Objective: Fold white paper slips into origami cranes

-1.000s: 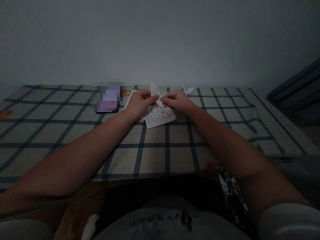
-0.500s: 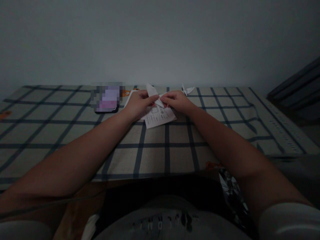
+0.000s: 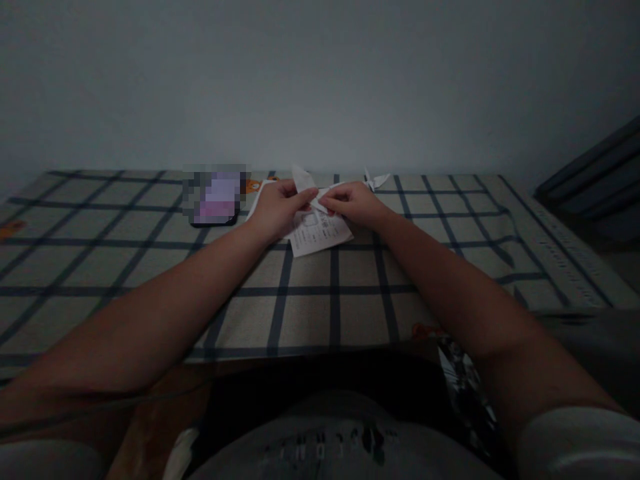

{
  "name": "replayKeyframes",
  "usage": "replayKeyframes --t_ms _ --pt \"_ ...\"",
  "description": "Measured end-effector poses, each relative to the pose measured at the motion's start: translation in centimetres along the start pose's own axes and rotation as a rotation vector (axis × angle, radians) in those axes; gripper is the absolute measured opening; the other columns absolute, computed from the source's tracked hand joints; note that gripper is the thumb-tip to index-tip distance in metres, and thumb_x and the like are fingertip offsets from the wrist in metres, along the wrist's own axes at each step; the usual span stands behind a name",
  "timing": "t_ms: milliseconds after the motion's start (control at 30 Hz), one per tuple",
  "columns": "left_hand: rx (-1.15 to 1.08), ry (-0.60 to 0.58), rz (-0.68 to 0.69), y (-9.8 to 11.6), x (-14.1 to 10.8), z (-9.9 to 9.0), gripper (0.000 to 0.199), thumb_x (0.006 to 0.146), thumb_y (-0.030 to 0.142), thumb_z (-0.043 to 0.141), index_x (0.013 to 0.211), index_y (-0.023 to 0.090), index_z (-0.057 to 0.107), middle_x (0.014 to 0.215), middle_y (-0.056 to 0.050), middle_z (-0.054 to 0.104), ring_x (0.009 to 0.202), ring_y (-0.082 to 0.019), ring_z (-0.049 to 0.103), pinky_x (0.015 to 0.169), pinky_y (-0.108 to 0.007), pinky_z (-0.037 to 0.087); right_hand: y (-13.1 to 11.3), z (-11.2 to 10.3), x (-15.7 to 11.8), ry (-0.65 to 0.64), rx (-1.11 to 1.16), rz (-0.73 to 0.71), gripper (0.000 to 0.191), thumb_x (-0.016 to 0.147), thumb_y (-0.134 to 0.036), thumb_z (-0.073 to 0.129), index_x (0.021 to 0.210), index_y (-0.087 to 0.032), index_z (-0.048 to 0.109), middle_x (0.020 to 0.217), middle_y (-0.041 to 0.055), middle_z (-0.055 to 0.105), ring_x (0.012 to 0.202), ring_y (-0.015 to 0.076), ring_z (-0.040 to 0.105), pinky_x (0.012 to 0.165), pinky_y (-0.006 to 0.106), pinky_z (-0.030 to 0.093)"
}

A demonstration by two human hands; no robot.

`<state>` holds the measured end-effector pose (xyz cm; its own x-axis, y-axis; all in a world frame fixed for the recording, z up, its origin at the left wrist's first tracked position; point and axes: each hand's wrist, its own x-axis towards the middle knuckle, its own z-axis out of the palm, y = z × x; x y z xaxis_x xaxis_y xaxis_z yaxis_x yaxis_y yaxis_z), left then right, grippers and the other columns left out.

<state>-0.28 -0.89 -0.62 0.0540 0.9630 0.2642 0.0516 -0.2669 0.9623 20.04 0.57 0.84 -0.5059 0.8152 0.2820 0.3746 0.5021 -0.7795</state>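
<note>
A white folded paper (image 3: 303, 179) is pinched between my two hands, with one pointed flap standing up. My left hand (image 3: 281, 205) grips its left side, thumb laid across the fold. On the right side, the thumb and fingertips of my right hand (image 3: 356, 201) are closed on the same paper. Beneath them lies a printed sheet (image 3: 320, 235) with small text and drawings, partly covered by my hands. Just behind my right hand rests a small folded white paper figure (image 3: 376, 181) with pointed ends.
A phone (image 3: 216, 200) with a lit, blurred-out screen lies left of my hands. The checked tablecloth (image 3: 310, 313) covers the table up to the grey wall (image 3: 320, 87). Dark slatted furniture (image 3: 600, 180) stands at the right.
My hands stay in nearly the same place, still on the folded paper. The right fingertips have shifted slightly along its edge.
</note>
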Motion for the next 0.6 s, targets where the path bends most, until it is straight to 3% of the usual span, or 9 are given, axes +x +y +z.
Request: replayKeyframes --t_ms 600 --pt "-0.121 0.035 0.028 -0.06 0.16 0.06 0.028 0.074 0.039 0.090 0.079 0.016 0.075 0.074 -0.002 0.074 0.062 -0.010 0.063 0.061 -0.022 0.050 0.29 0.23 0.13 -0.010 0.007 -0.012 0.029 0.089 -0.039 0.063 0.077 -0.013 0.069 0.068 0.0027 0.066 0.064 0.0113 0.055 0.061 0.025 0.042"
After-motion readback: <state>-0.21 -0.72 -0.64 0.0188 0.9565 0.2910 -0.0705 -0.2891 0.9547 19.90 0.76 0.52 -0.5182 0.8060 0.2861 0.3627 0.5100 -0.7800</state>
